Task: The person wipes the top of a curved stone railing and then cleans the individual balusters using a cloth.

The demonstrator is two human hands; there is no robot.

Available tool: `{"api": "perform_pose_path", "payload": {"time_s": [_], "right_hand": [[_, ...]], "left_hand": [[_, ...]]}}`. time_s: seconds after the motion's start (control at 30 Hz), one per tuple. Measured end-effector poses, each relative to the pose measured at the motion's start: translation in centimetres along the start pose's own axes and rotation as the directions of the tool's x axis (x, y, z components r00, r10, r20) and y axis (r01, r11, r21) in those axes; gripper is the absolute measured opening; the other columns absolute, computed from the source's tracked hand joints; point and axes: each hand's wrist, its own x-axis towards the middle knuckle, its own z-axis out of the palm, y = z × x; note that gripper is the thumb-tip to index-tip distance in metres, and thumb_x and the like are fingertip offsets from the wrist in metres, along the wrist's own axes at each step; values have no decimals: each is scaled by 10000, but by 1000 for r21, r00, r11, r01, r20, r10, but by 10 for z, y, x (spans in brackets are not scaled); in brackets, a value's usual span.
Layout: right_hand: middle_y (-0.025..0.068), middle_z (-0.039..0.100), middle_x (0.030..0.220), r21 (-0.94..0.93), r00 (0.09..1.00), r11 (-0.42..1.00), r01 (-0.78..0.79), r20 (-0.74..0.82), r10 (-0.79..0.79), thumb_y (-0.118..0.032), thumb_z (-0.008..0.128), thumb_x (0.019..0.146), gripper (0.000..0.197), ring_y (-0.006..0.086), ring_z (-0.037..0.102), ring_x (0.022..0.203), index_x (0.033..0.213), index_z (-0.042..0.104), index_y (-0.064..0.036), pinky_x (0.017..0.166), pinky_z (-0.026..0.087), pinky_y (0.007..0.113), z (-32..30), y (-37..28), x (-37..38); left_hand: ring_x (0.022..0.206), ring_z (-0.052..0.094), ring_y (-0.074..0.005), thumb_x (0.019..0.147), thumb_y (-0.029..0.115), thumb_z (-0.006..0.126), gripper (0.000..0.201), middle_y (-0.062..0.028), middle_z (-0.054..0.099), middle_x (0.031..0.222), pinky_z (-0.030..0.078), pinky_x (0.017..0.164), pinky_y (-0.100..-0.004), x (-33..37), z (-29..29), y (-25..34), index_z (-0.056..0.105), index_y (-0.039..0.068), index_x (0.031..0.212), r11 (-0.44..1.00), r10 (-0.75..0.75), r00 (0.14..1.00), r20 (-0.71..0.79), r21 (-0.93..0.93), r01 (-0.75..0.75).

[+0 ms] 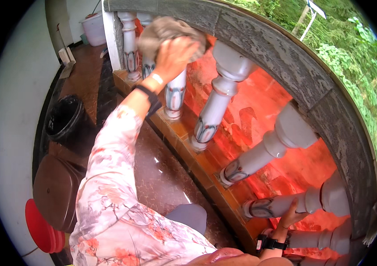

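With my left arm stretched out to the upper left, my left hand [176,55] presses a bunched grey-brown cloth [164,33] against the top of a white baluster [176,91], just under the grey stone handrail [263,40]. The cloth hides that baluster's upper part. At the lower right, my right hand [292,216] is closed around another white baluster [281,204] with a painted petal pattern near its base; some fingers pass out of sight behind it. Between my hands stand two more balusters, one upright-looking [217,102] and one slanting in the fisheye picture [263,153].
Behind the balusters is a bright red surface [246,111]. They stand on a tiled ledge [199,170]. On the left are a black bin [66,117], a brown stool [55,190] and a red bucket [42,226]. Farther off are a dustpan [66,57] and white tub [94,29].
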Motion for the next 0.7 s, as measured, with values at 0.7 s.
{"api": "perform_pose_path", "payload": {"time_s": [0.7], "right_hand": [[216,482,1216,-25,999,1000,-18,-30,18,-266,687,783,718,291,518,1038,1299,315,68,888,432,381,3,5,0]], "left_hand": [[885,544,-258,702,160,594,416,-87,569,940,453,746,-383,-40,47,-21,553,119,1114,963,-195,971,137,-164,216]]}}
